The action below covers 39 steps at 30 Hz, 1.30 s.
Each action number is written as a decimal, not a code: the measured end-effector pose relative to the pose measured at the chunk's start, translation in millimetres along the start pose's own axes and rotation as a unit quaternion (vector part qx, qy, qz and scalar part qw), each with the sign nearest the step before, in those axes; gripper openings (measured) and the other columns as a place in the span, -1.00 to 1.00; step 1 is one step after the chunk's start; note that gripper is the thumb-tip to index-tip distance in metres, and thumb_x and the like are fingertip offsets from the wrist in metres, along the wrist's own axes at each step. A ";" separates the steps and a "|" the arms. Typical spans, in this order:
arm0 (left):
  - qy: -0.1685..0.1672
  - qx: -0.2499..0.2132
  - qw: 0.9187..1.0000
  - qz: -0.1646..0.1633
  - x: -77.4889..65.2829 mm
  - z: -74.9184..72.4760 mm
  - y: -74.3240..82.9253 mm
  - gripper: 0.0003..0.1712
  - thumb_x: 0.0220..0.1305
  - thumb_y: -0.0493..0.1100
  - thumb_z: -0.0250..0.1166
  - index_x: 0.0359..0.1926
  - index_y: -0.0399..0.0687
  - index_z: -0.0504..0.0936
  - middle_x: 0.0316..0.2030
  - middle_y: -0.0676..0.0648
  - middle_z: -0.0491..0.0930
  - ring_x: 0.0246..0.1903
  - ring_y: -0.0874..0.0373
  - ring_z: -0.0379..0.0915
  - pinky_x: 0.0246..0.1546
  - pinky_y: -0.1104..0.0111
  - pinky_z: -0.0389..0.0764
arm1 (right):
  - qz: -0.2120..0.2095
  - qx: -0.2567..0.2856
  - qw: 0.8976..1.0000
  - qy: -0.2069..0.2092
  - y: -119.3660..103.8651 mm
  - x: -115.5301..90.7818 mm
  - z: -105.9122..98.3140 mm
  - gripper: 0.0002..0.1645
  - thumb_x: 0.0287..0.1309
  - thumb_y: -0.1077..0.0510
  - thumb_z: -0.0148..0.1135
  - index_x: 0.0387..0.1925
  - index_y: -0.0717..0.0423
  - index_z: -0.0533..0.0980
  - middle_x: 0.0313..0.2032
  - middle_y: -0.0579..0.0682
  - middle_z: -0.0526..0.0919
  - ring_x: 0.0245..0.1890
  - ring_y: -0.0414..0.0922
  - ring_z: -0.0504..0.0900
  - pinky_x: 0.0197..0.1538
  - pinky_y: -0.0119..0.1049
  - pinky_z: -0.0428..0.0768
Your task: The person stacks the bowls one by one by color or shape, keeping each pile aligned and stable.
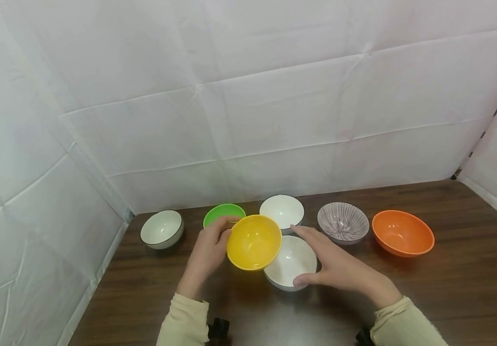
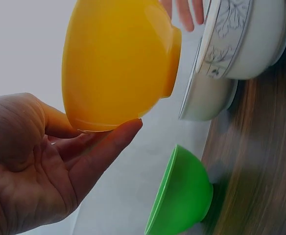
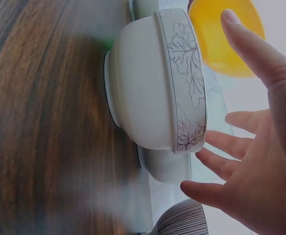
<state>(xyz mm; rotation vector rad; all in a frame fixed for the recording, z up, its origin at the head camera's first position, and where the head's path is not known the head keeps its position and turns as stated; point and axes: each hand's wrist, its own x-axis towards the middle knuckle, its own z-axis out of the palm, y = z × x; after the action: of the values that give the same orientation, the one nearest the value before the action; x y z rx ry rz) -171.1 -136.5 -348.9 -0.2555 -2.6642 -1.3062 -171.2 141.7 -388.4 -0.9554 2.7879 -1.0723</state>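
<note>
My left hand (image 1: 209, 250) pinches the rim of a yellow bowl (image 1: 254, 242), thumb on one side and fingers on the other. In the left wrist view the yellow bowl (image 2: 118, 63) is held up above the table, tilted. Just right of it in the head view stands a white bowl (image 1: 291, 264), whose outside carries a grey leaf band in the right wrist view (image 3: 184, 73). Around the right side of that white bowl my right hand (image 1: 332, 259) is spread, thumb and fingers apart, fingertips near its rim. Behind the yellow bowl a green bowl (image 1: 224, 211) is partly hidden.
Along the back of the dark wood table (image 1: 136, 298) stand another white bowl (image 1: 281, 209), a striped bowl (image 1: 342, 221) and an orange bowl (image 1: 403, 233). A pale bowl with a dark rim (image 1: 162, 228) sits at the left. White cloth walls (image 1: 274, 105) rise behind the table.
</note>
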 end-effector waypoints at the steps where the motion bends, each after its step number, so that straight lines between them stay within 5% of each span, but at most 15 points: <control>1: 0.000 -0.003 1.000 0.002 0.0 1.4 0.9 -0.72 0.38 -0.27 0.12 0.07 -0.10 0.56 -0.11 -0.14 0.66 -0.30 0.04 0.48 -0.12 0.08 0.67 | 0.001 0.001 1.000 0.001 -0.1 -0.1 -0.2 0.26 -0.27 -0.39 0.42 0.44 -0.06 0.09 0.38 0.07 0.22 0.31 0.04 0.23 0.27 0.22 0.37; 14: -0.014 -0.018 0.999 0.047 -0.6 19.1 8.2 -0.71 0.39 -0.33 0.07 0.07 -0.17 0.56 -0.03 -0.19 0.64 -0.16 0.00 0.53 -0.03 0.01 0.64 | -0.037 0.020 0.999 0.024 -3.8 2.2 -0.5 0.24 -0.30 -0.18 0.55 0.43 -0.20 0.09 0.33 -0.02 0.29 0.28 -0.04 0.26 0.25 0.20 0.41; 21: -0.017 -0.034 0.999 0.035 -2.0 24.6 12.5 -0.70 0.40 -0.31 0.08 0.10 -0.14 0.55 0.00 -0.16 0.63 -0.12 0.02 0.53 0.03 0.03 0.62 | -0.065 0.036 0.997 0.032 -4.1 2.9 0.8 0.22 -0.31 -0.14 0.57 0.41 -0.23 0.11 0.31 -0.08 0.31 0.27 -0.08 0.26 0.27 0.22 0.37; 39: -0.041 -0.056 0.997 0.044 -4.2 35.2 18.3 -0.68 0.42 -0.31 0.03 0.14 -0.15 0.50 0.03 -0.15 0.61 -0.13 0.06 0.51 0.01 0.07 0.64 | -0.025 0.087 0.995 0.035 1.2 2.9 -2.9 0.06 -0.20 -0.26 0.46 0.33 -0.06 0.24 0.24 -0.07 0.45 0.22 -0.10 0.38 0.27 0.22 0.37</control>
<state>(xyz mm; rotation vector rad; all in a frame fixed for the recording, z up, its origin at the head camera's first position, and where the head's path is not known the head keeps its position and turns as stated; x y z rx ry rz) -165.4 -97.9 -357.1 -0.4465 -2.6160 -1.4490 -174.8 142.6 -386.3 -0.9906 2.6796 -1.3544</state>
